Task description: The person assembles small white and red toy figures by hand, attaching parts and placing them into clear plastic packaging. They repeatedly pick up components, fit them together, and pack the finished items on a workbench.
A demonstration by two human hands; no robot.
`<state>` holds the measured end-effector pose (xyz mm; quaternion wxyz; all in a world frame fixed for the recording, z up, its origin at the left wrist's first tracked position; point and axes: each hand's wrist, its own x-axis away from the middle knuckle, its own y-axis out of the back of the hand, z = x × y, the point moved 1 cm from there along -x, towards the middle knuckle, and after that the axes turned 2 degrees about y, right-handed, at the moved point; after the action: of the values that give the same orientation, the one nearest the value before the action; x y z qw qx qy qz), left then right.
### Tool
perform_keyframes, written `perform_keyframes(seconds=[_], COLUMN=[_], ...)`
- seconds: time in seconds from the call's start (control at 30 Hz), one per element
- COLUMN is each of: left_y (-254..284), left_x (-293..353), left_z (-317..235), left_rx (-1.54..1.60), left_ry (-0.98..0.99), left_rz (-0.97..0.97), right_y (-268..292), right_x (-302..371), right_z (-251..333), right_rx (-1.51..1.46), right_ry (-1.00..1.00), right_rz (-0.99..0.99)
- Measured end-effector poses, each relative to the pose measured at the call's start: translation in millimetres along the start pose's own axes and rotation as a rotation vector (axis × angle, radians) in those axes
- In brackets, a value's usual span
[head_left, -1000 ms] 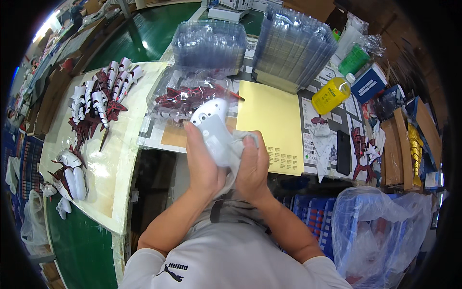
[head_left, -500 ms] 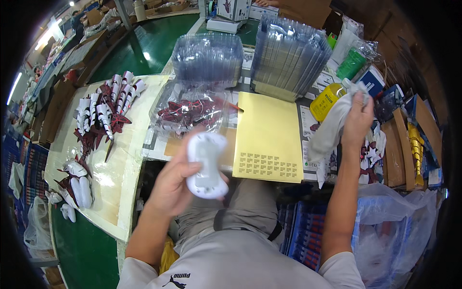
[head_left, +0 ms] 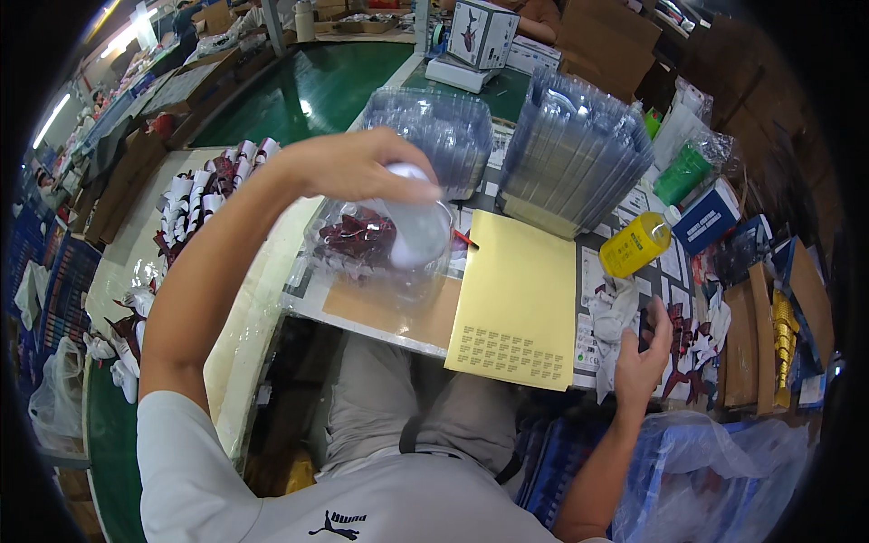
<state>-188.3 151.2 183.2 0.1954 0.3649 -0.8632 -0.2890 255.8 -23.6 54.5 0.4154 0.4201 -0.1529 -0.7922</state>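
Observation:
My left hand (head_left: 367,167) is closed round a white remote controller (head_left: 421,237), blurred by motion. It holds the controller over a clear plastic blister tray (head_left: 385,276) with a dark red patterned toy piece (head_left: 358,233) inside. Whether controller and tray touch, I cannot tell. My right hand (head_left: 644,357) is empty, its fingers apart, just beside a crumpled whitish cloth (head_left: 615,309) on the table. A bottle of yellow liquid (head_left: 636,244) leans behind that cloth. Between the hands lies a yellow sheet (head_left: 516,299) with rows of small printed labels.
Two stacks of clear blister trays (head_left: 425,136) (head_left: 575,149) stand at the back. Dark red and white toy parts (head_left: 195,195) are heaped on the left board. A boxed toy (head_left: 482,34) sits on a white scale (head_left: 459,74). A plastic-lined blue crate (head_left: 697,471) stands lower right.
My left hand has carried the controller up and forward over the tray. My right hand has lowered and let go of the cloth, which now lies on the table.

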Motion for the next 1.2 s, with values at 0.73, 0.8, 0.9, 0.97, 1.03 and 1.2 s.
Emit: perform_keyframes(seconds=[0.73,0.8,0.9,0.97,1.03,1.2], left_y=[-62.4,-65.5,-51.4,-33.3,-2.5,125.7], left_x=[100.4,125.7,157.2,165.2,158.9,78.7], left_z=[101.9,87.4,71.2,69.5,80.3,156.7], left_rx=[1.087,1.044,1.191,1.184,1.247,1.299], left_ry=[0.266,0.323,0.271,0.181,0.094,0.102], left_rz=[-0.436,-0.639,-0.907,-1.081,-1.206,-1.312], right_y=[-193.3,-187.8,-182.3,-185.5,-186.7,-172.6], right_x=[2.0,-3.2,-11.2,-11.9,-9.1,14.3], right_z=[207.5,226.3,247.6,258.1,258.3,208.8], right_rx=[-1.102,-1.118,-1.143,-1.101,-1.049,-0.952], right_ry=[-0.462,-0.349,-0.224,-0.082,0.019,-0.177], right_rz=[0.642,0.680,0.784,0.620,0.467,0.604])
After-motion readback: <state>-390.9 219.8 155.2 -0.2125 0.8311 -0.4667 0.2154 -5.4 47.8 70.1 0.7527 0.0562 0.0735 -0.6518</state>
